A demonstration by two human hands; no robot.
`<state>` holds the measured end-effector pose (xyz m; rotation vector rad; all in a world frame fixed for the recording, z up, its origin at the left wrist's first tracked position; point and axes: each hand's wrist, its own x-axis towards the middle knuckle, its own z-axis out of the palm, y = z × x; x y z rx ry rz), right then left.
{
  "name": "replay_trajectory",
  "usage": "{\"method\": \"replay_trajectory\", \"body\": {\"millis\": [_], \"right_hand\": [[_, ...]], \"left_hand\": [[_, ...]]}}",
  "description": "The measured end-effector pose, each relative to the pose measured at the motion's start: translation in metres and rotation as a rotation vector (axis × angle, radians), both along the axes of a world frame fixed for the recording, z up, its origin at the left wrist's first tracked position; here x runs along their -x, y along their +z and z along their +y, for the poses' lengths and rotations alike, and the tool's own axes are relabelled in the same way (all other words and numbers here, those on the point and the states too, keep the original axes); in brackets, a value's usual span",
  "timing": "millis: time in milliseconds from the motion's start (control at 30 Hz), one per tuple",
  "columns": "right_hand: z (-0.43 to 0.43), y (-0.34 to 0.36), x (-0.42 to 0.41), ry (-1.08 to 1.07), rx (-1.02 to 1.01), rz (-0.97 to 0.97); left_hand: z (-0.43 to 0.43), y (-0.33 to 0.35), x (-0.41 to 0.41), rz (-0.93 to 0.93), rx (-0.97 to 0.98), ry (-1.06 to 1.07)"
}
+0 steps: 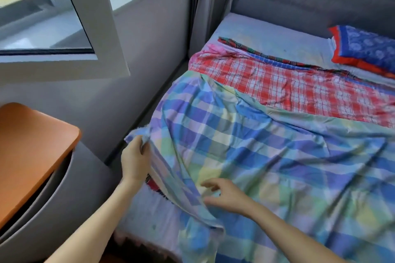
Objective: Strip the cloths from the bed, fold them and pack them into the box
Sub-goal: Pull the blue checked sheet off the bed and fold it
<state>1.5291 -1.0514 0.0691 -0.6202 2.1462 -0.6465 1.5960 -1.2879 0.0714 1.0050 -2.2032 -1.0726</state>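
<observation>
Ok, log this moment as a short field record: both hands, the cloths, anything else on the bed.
left hand: grips the lifted corner of the pastel checked cloth
right hand: fingers loose, touching that cloth's raised fold
red checked cloth: spread farther up the bed, untouched
dark plaid cloth: edge showing beyond the red one
pillow: blue and red, near the grey headboard
box: not in view

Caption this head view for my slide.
Left hand grips a corner of the pastel checked sheet; right hand hovers open over its lifted edge.
</observation>
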Motion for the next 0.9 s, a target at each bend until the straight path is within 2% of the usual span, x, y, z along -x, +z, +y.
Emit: {"method": "replay_trajectory", "body": {"millis": [67, 167, 300, 400, 500, 567, 633, 700, 767, 800, 833, 900], "right_hand": [[-0.030, 0.029, 0.006, -0.323, 0.273, -0.149], [-0.057, 0.076, 0.019, -0.530, 0.487, -0.195], [-0.055, 0.121, 0.036, -0.636, 0.451, -0.071], [-0.043, 0.138, 0.048, -0.665, 0.450, -0.232], [-0.025, 0.152, 0.065, -0.797, 0.525, -0.352], [-0.007, 0.150, 0.083, -0.857, 0.509, -0.217], [0.016, 0.151, 0.097, -0.830, 0.415, 0.074], [0.056, 0.161, 0.101, -0.734, 0.332, 0.307], [0.108, 0.173, 0.095, -0.647, 0.322, 0.420], [0.134, 0.178, 0.088, -0.618, 0.325, 0.446], [0.154, 0.179, 0.081, -0.590, 0.319, 0.454], [0.206, 0.186, 0.063, -0.549, 0.302, 0.492]], "left_hand": [[0.019, 0.028, 0.018, 0.098, 0.150, -0.316], [0.049, 0.057, 0.039, 0.200, 0.186, -0.615], [0.060, 0.072, 0.066, 0.245, 0.043, -0.673], [0.070, 0.079, 0.082, 0.213, -0.087, -0.682], [0.093, 0.092, 0.100, 0.186, -0.058, -0.724], [0.113, 0.103, 0.113, 0.198, 0.007, -0.807], [0.130, 0.116, 0.121, 0.163, -0.015, -0.948], [0.147, 0.132, 0.131, 0.061, -0.207, -1.048], [0.167, 0.144, 0.145, 0.063, -0.385, -1.015], [0.176, 0.147, 0.154, 0.086, -0.340, -1.005], [0.181, 0.146, 0.163, 0.058, -0.198, -1.034], [0.222, 0.146, 0.179, -0.075, 0.238, -1.236]]}}
